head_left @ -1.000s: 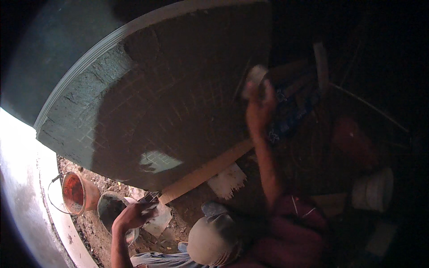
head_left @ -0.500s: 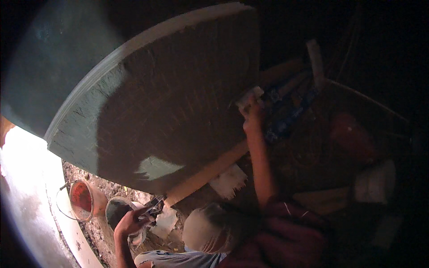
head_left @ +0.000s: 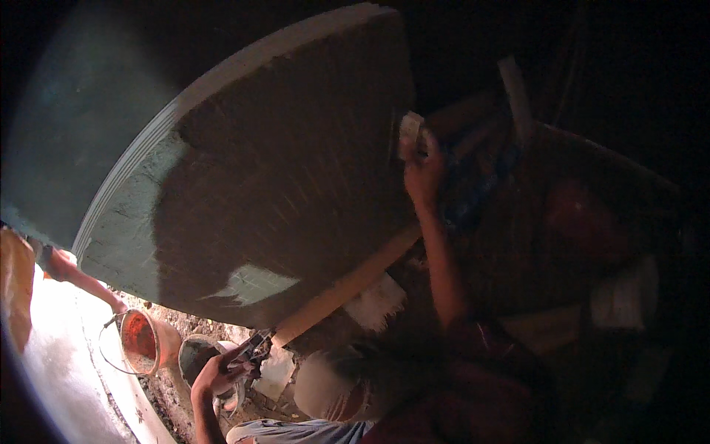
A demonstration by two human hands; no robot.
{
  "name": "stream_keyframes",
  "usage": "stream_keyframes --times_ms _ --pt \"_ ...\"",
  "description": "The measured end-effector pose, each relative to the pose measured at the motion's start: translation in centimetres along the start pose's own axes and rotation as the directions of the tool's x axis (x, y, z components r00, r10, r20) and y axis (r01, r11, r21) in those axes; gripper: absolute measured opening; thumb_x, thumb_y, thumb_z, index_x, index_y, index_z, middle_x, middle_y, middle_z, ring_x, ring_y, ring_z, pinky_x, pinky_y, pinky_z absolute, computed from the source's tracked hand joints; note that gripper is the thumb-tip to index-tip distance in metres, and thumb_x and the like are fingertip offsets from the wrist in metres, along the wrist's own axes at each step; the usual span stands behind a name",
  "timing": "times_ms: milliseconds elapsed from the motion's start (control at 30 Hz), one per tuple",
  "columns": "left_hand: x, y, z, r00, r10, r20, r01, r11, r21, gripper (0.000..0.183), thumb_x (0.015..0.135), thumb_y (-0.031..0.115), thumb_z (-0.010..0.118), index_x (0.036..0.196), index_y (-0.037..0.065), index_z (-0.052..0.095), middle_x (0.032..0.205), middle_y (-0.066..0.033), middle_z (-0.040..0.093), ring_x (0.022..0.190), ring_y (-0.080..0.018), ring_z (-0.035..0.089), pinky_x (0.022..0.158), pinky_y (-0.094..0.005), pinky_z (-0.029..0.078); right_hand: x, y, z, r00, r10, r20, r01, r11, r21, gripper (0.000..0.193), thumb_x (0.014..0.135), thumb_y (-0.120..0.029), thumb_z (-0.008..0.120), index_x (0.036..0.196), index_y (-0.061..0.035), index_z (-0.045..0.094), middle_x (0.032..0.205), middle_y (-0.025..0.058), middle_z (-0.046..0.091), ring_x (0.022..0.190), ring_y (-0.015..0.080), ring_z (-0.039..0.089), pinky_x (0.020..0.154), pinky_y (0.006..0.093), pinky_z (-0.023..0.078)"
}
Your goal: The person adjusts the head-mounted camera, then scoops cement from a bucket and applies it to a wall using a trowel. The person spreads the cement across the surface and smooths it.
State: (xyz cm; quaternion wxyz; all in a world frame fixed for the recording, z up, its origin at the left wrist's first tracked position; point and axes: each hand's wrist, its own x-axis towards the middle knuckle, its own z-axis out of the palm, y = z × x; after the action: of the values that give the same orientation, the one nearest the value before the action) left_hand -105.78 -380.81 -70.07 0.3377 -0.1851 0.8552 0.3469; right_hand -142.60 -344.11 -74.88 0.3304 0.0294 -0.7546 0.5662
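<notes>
A large fan-shaped slab (head_left: 296,170) with a curved rim fills the middle, mostly in shadow, with a lit greenish strip at its left. My right hand (head_left: 423,174) is at the slab's right edge, its fingers closed on a pale rectangular block (head_left: 411,133). Whether the block touches the slab I cannot tell. Low at the left, my left hand (head_left: 216,374) is closed around a dark hand tool (head_left: 255,345) whose kind is unclear. That tool lies by the slab's lower corner, beside the end of a wooden board (head_left: 347,292).
An orange bucket (head_left: 166,344) with a wire handle and a grey bucket (head_left: 194,351) stand left of my left hand. Another person's arm (head_left: 92,285) reaches in at the left. A pale tub (head_left: 625,296) sits in the dark right side. Ragged pale pieces (head_left: 377,300) lie below the board.
My right hand has moved up a little with the pale block, which is now turned more upright. My left hand stays nearly in place. Another person's arm has appeared at the left.
</notes>
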Motion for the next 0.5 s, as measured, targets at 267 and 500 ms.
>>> stream_keyframes --times_ms 267,500 --pt "1.0 0.0 0.8 0.999 0.0 0.049 -0.003 0.998 0.066 0.059 0.091 0.025 0.07 0.146 0.015 0.049 0.113 -0.0125 0.072 0.102 -0.0158 0.068 0.09 -0.0331 0.051 -4.8 1.6 0.0 0.927 0.19 0.323 -0.256 0.951 0.175 0.04 0.094 -0.029 0.068 0.124 -0.0037 0.061 0.111 0.0126 0.067 0.097 0.0265 0.065 0.085 0.0393 0.054" --pt "-1.0 -0.7 0.8 0.999 -0.017 -0.044 0.015 0.999 -0.042 0.066 0.091 0.024 0.072 0.15 0.016 0.044 0.114 -0.0123 0.072 0.098 -0.0124 0.064 0.09 -0.032 0.051 -1.7 4.2 -0.9 0.601 0.732 0.322 -0.725 0.329 0.606 0.043 0.09 -0.026 0.072 0.126 -0.0107 0.055 0.107 0.0066 0.059 0.093 0.0227 0.061 0.076 0.0405 0.059"
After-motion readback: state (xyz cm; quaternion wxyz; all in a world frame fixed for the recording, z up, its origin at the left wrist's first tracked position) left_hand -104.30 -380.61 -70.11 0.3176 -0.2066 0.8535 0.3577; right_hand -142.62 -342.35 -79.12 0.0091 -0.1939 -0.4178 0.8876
